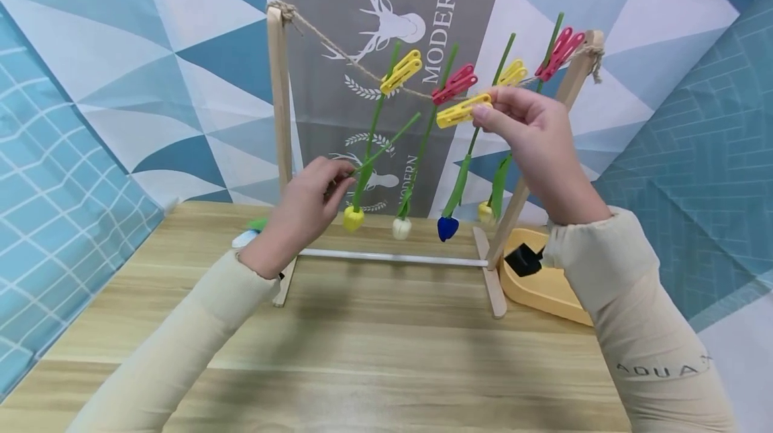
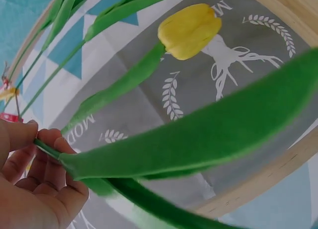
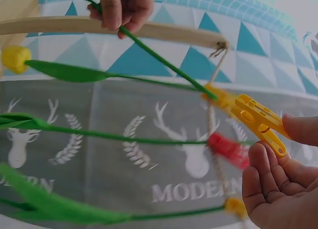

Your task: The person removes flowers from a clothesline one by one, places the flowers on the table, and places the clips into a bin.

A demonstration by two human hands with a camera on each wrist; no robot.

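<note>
Hanging bloom-down from a rope (image 1: 338, 50) tied between two wooden posts (image 1: 280, 97), four tulips (image 1: 447, 228) were held by alternating yellow clothespins (image 1: 401, 72) and red clothespins (image 1: 455, 84). A leafy green stem (image 1: 389, 143) was pinched by the left grip (image 1: 308, 201), near the leftmost tulip, with its bare tip slanted up toward the right. A loose yellow clothespin (image 1: 460, 111) was pinched between thumb and fingers by the right grip (image 1: 534, 127), near the rope and the left red clothespin. A yellow tray (image 1: 555, 313) was seen on the table (image 1: 374, 352), at far right.
</note>
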